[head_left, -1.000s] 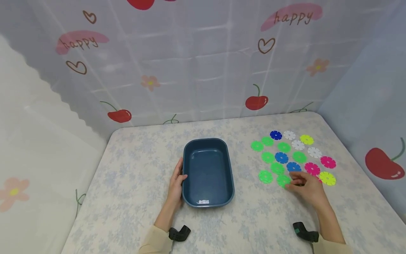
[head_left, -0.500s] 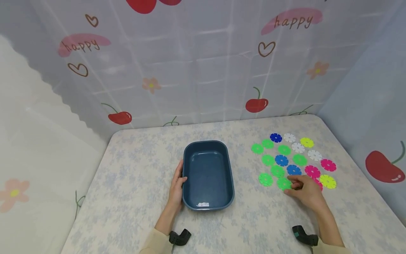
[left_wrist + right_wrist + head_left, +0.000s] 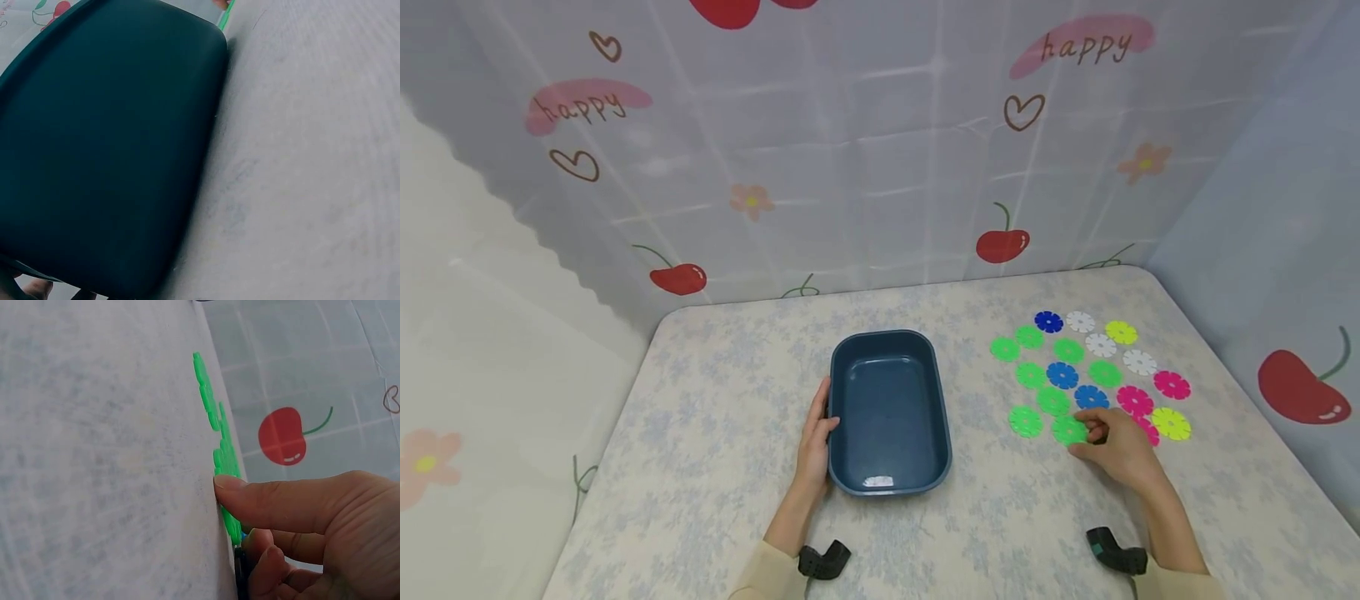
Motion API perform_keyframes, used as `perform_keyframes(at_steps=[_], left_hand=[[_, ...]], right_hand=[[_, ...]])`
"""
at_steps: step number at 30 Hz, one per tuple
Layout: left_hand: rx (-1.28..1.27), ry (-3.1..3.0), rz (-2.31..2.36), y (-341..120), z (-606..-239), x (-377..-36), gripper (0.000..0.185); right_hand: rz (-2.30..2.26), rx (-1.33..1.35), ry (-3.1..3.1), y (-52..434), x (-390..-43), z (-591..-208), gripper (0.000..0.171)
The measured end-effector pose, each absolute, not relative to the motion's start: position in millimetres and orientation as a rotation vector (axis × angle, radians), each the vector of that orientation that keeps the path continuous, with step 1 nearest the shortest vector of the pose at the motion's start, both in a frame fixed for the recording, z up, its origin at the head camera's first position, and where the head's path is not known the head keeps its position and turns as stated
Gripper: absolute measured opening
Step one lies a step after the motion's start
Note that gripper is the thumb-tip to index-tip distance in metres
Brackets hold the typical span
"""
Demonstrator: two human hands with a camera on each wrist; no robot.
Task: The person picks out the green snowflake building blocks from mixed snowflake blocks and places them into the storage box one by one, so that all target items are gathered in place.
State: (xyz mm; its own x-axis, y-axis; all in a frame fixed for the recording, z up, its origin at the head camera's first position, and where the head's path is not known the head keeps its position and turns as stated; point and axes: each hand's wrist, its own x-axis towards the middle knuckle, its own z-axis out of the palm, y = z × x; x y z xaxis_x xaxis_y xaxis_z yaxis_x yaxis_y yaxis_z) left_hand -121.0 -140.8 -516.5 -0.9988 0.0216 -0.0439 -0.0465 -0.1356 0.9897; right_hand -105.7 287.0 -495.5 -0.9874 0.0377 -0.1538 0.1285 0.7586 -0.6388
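A dark blue plastic basin (image 3: 891, 425) stands on the table. My left hand (image 3: 814, 442) grips its left side, thumb at the rim and fingers along the outer wall. In the left wrist view the basin's wall (image 3: 119, 144) fills much of the picture, and only bits of the fingertips show. At the right, my right hand (image 3: 1116, 446) pinches a notched green interlocking disc (image 3: 1067, 431) lying on the table, thumb on its near edge. The right wrist view shows the thumb (image 3: 269, 497) against the green disc (image 3: 229, 519). A dark object (image 3: 240, 572) sits by the curled fingers, its kind unclear.
Several more discs lie flat around the right hand: green (image 3: 1026, 422), blue (image 3: 1062, 375), white (image 3: 1139, 362), pink (image 3: 1172, 385) and yellow (image 3: 1171, 423). A printed curtain (image 3: 850, 150) closes off the table's (image 3: 722, 400) back edge.
My right thumb and forefinger have come down to the near green disc and closed at its edges. The left hand and the basin have stayed in place.
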Motion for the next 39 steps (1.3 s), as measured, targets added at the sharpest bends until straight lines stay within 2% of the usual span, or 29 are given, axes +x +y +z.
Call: perform_keyframes(at_steps=[18, 24, 29, 39], left_hand=[[-0.011, 2.039, 2.331, -141.1, -516.5, -121.8, 0.066], [0.001, 2.037, 2.33, -141.2, -516.3, -121.4, 0.066], [0.012, 2.035, 2.326, -141.6, -516.5, -121.2, 0.066], [-0.001, 2.031, 2.327, -141.0, -516.2, -121.7, 0.065]], right_hand=[[-1.042, 0.102, 2.855, 283.0, -105.6, -493.1, 0.053], [-1.034, 0.121, 2.9, 279.5, -103.4, -491.8, 0.046], [-1.101, 0.195, 2.881, 280.7, -102.1, -491.1, 0.042], [-1.36, 0.431, 2.767, 279.7, -104.1, -480.5, 0.046]])
